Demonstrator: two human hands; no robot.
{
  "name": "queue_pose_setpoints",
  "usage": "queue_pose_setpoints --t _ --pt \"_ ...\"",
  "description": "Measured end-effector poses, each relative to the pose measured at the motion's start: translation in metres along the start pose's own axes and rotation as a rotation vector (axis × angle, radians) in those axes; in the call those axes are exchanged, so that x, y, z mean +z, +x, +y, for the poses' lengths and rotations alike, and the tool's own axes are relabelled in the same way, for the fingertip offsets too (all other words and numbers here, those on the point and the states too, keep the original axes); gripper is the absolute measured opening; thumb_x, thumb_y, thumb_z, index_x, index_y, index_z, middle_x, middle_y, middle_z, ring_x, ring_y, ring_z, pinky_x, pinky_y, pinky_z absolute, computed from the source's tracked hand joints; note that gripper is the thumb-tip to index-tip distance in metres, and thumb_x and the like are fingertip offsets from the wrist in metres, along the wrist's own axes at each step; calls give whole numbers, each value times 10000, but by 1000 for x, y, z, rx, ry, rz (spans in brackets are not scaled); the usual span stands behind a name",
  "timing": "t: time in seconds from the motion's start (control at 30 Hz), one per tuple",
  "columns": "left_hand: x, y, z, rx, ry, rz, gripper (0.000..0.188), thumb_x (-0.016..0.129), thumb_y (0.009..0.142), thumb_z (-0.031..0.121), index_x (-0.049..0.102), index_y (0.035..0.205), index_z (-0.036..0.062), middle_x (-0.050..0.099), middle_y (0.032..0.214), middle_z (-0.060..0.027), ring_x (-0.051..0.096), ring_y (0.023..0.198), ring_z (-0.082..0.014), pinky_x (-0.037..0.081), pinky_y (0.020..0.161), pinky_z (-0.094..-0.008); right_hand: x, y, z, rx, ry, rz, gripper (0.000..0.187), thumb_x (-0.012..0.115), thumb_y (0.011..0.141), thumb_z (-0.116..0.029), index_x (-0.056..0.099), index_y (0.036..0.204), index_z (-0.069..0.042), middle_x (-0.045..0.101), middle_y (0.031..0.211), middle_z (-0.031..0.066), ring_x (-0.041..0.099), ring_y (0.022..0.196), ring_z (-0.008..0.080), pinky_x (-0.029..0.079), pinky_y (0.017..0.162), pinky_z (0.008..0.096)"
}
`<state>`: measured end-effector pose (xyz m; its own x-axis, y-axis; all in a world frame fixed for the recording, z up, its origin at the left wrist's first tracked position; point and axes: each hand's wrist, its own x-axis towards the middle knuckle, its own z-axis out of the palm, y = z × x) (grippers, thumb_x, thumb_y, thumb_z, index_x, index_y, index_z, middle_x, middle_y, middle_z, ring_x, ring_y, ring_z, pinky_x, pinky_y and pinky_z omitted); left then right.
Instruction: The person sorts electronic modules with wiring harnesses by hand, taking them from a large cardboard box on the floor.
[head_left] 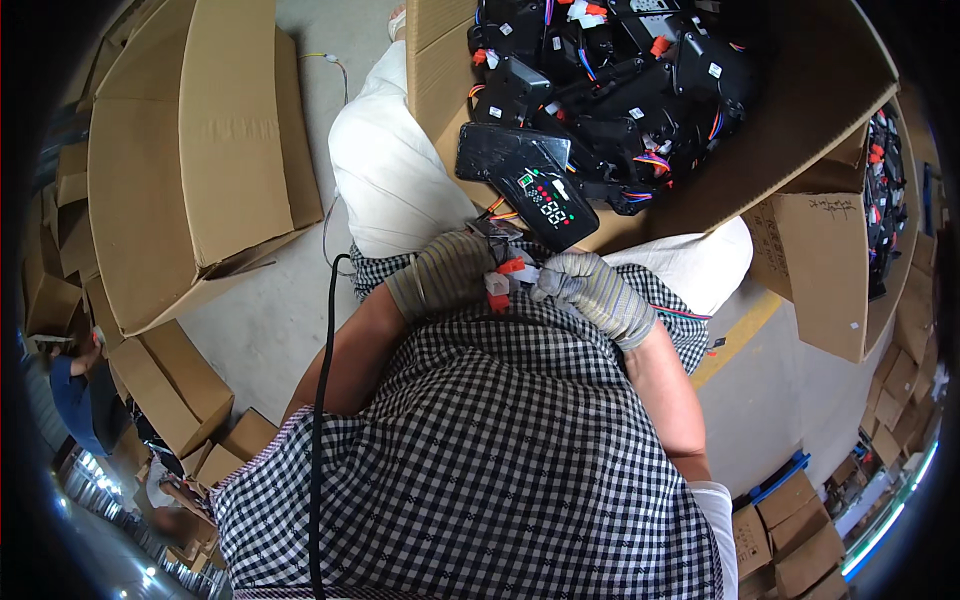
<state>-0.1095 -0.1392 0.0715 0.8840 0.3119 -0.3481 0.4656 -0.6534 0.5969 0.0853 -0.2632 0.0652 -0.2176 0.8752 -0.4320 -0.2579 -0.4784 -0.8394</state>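
Observation:
Both of my hands wear grey striped work gloves and meet over my lap. My left hand [440, 272] is closed around a bundle of wire connectors; a white-and-red plug [497, 287] pokes out beside its fingers. Close by, my right hand [597, 295] pinches a white connector [524, 274] against that bundle. Just beyond the hands, a black display panel [552, 208] is lit with red, green and white marks and leans on the near side of a large cardboard box [437, 75]. Orange and dark wires [497, 208] run from it toward my left hand. The fingertips are partly hidden.
Many black display units [640, 120] with coloured wires fill the large box. Another cardboard box [235, 140] stands at the left, and one holding similar units [815, 250] at the right. A black cable [327, 370] hangs past my left arm. Other people [78, 395] are at the far left.

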Motion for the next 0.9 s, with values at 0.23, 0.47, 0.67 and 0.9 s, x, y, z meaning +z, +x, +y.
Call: queue_pose_setpoints --t 0.23,0.47,0.67,0.9 --pt "14 11 -18 154 -145 81 424 618 797 354 599 1100 58 631 857 -144 597 732 -320 474 710 -415 -3 1 -9 81 -59 17 71 572 833 -98 612 850 -42 634 817 24 541 742 62 422 623 174" --pt "19 10 -15 -153 -2284 -13 730 505 891 465 411 1207 -186 383 617 91 355 555 8 343 545 -122 -40 50 -79 -43 -75 582 259 520 926 -301 589 831 -70 570 652 -8 438 485 33 333 448 165" --pt "0 16 0 32 -1079 343 313 485 898 85 541 1164 -70 548 754 33 493 640 -39 424 590 -163 -136 170 -84 -99 -520 815 381 514 883 -379 651 798 -34 640 707 90 603 669 209 445 671 336" --pt "29 16 -24 47 -1184 430 250 445 897 34 587 1100 2 584 777 -4 511 633 -65 465 611 -204 -121 162 -77 -32 -293 700 243 569 897 -290 631 799 -77 525 601 -8 453 515 76 367 496 245"
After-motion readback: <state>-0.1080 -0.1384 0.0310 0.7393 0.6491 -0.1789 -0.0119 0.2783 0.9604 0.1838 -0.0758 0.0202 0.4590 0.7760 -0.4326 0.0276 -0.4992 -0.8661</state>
